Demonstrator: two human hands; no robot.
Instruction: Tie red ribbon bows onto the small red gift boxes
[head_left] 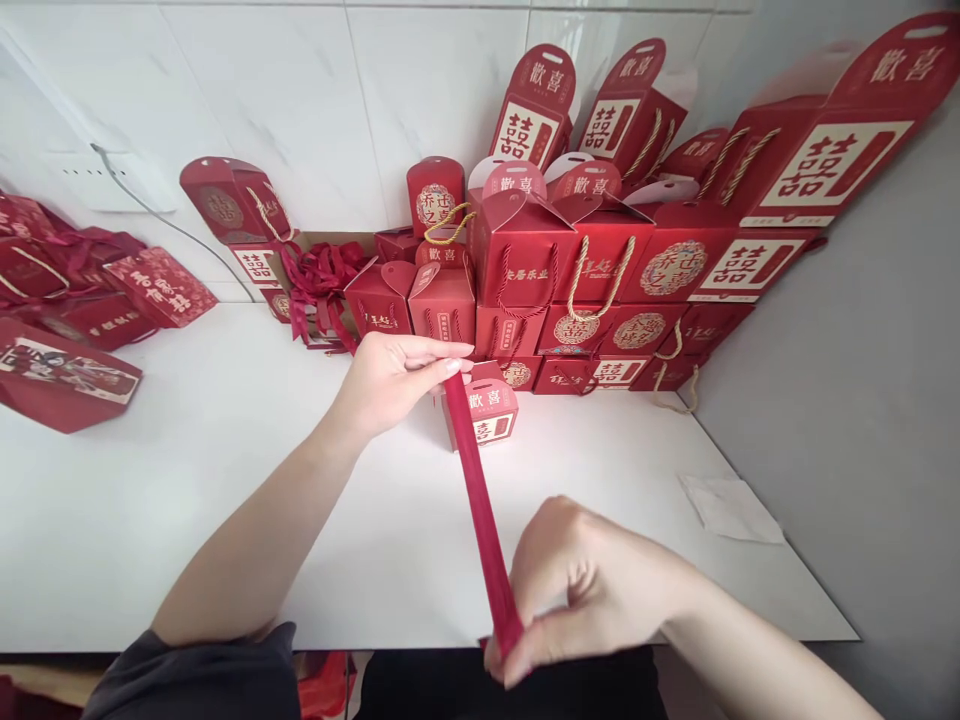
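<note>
A dark red ribbon (pixel 478 492) runs taut between my two hands, above the white table. My left hand (pixel 397 375) pinches its far end between thumb and fingers. At the near end, by the table's front edge, my right hand (pixel 574 590) grips the ribbon with thumb and fingertips. Behind the ribbon and partly covered by it stands a small red gift box (pixel 495 408) with white and red lettering. A cardboard box (pixel 300 242) stuffed with tangled red ribbons (pixel 322 285) is beyond my left hand.
Stacked red gift boxes (pixel 600 270) with rope handles fill the back right, against the wall. More red boxes and bags (pixel 75 310) lie at the left. A flat white packet (pixel 731 507) rests on the white table (pixel 225 500) near the right wall. A grey cable (pixel 172 225) hangs from a wall socket.
</note>
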